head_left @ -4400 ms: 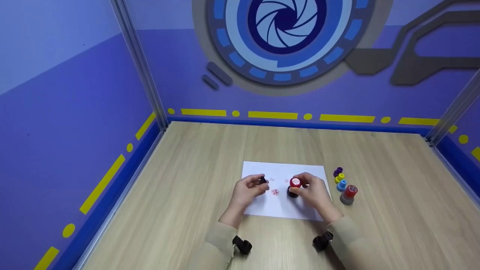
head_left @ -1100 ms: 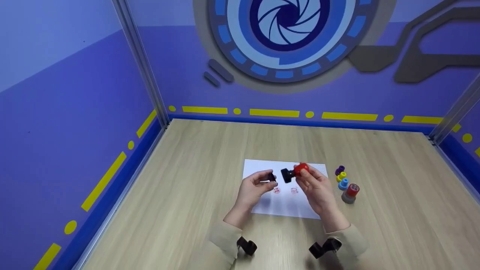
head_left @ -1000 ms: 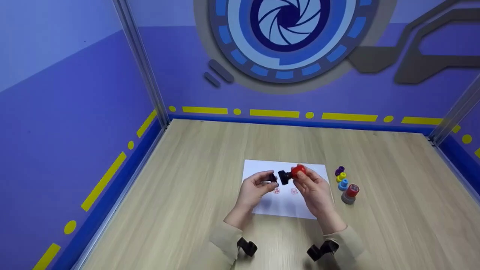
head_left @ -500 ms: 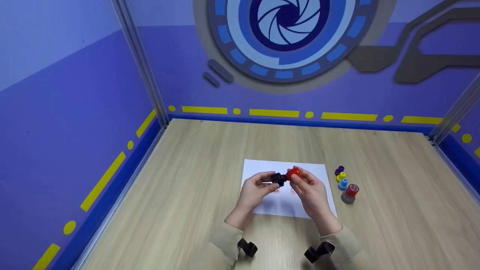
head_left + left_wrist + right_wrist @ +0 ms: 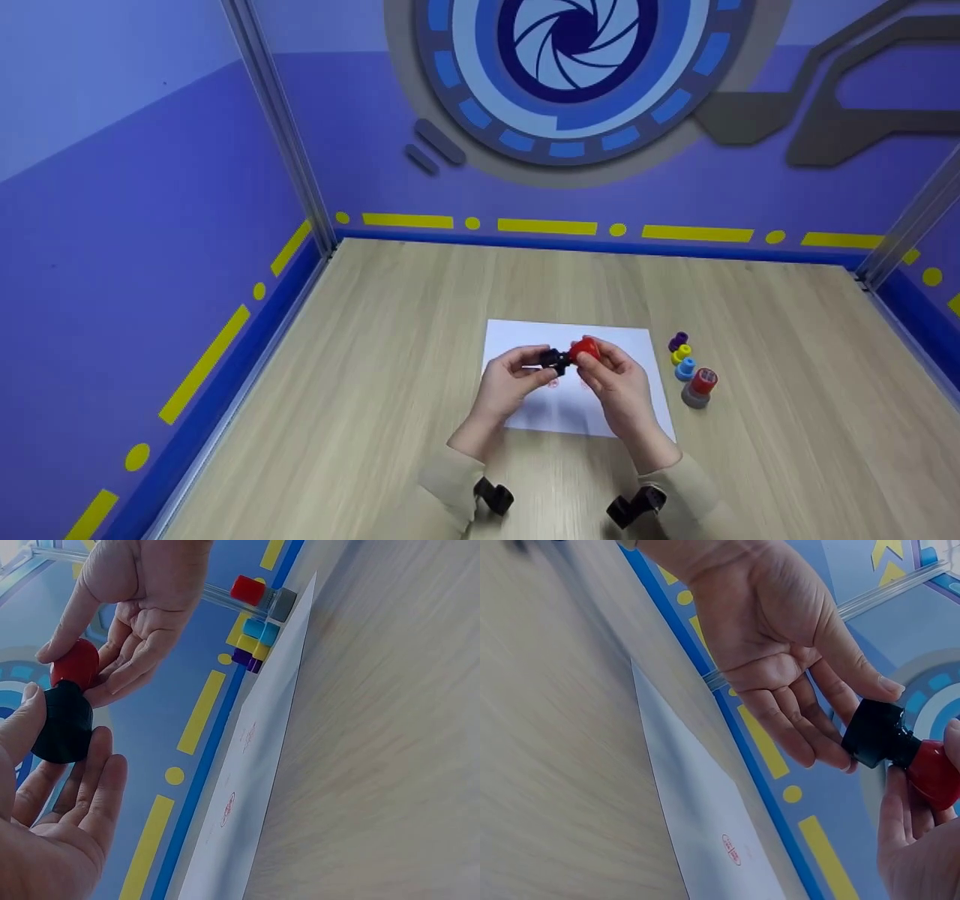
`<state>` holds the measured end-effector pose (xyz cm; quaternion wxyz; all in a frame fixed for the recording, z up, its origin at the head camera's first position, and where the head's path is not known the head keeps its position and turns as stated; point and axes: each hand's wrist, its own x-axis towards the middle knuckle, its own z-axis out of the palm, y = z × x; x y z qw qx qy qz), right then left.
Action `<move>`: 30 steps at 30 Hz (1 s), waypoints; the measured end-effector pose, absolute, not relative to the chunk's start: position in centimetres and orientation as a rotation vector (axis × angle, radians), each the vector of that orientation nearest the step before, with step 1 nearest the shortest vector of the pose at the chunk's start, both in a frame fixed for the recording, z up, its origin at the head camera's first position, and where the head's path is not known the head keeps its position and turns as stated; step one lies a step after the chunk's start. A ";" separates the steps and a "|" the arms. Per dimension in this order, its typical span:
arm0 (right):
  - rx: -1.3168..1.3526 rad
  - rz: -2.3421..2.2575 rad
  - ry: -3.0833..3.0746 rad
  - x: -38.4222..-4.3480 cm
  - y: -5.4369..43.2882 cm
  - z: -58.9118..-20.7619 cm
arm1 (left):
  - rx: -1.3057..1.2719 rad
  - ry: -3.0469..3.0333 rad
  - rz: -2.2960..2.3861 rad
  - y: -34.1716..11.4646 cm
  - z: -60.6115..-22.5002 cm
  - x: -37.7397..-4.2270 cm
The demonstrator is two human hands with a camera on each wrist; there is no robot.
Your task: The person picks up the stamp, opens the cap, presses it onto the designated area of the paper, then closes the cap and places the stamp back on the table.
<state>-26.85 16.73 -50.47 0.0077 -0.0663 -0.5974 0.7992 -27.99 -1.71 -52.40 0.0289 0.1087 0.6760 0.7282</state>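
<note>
A stamp with a rounded red handle (image 5: 583, 349) is held level above the paper, its black end toward the left. My right hand (image 5: 628, 394) pinches the red handle between thumb and fingers. My left hand (image 5: 504, 390) grips the black cap (image 5: 64, 731), which meets the stamp's black base; whether it is fully seated I cannot tell. In the right wrist view the black end (image 5: 876, 733) lies between the left thumb and fingers. Beneath the hands lies a white sheet of paper (image 5: 585, 416) with red prints (image 5: 228, 810), partly hidden in the head view.
To the right of the sheet several small pieces stand in a row: purple (image 5: 678, 343), yellow (image 5: 681, 355) and light blue (image 5: 685, 369). Nearer me is a red and grey stamp (image 5: 700, 388). Blue walls (image 5: 420, 187) border the wooden table (image 5: 390, 337).
The stamp was upright on the paper in my right hand. It has been lifted, tipped sideways and moved left until its black base met the cap in my left hand. A second print shows.
</note>
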 end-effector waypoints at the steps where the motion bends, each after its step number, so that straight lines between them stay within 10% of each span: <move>1: -0.204 2.502 -1.857 -26.9 16.7 -50.5 | 0.331 2.084 2.245 -1.8 -52.4 -28.0; 30: -0.140 2.369 -2.001 -26.6 17.0 -50.4 | 0.375 2.090 2.155 -2.0 -52.2 -28.0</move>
